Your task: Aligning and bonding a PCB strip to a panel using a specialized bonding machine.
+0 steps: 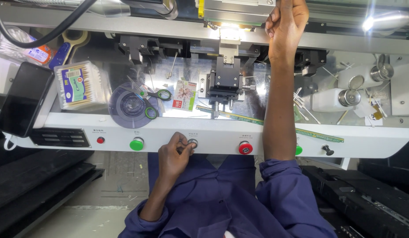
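Left hand [174, 155], lower centre of frame, pinching small silver knob [193, 143] on white front panel [275, 137], seemingly turning it. Right hand [285, 20], top centre-right, curling fingers over machine's upper housing [233, 11], bracing. Step judged: control adjustment; next move calling for fine twist, steady grip.

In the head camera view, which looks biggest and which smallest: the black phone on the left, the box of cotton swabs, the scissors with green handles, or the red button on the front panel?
1. Black phone
2. Box of cotton swabs
3. Scissors with green handles
4. Red button

The phone and the box look nearly alike in size; the phone sits nearer the camera, so their order is unsure.
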